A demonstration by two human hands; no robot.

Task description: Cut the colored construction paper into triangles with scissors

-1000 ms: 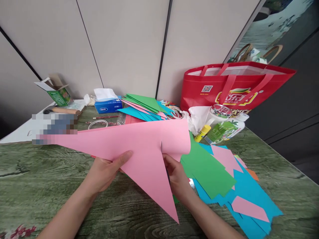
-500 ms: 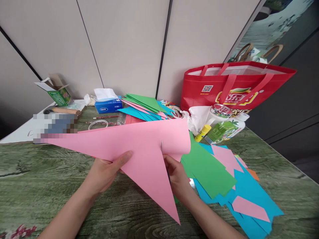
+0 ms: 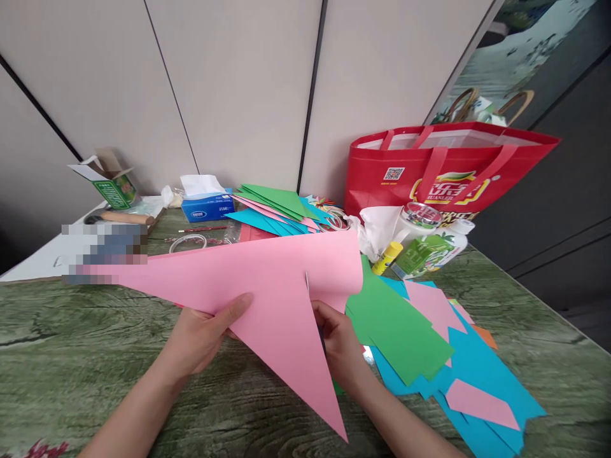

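Note:
A large pink sheet of paper is held up over the table, curling over at its right end. My left hand pinches its lower edge, thumb flat on top and fingers underneath. From the right, my right hand is closed around scissors, mostly hidden behind the paper and fingers. A thin blade shows at the top of a cut in the sheet. Left of that cut, a long pointed flap hangs toward me.
Green sheets and blue sheets lie to the right. Behind stand a yellow glue stick, a red bag and a blue tissue box. A tape roll lies beyond the pink sheet.
The view has shifted slightly. The tip of the pink flap hangs a little lower. Both hands keep nearly the same place and grip.

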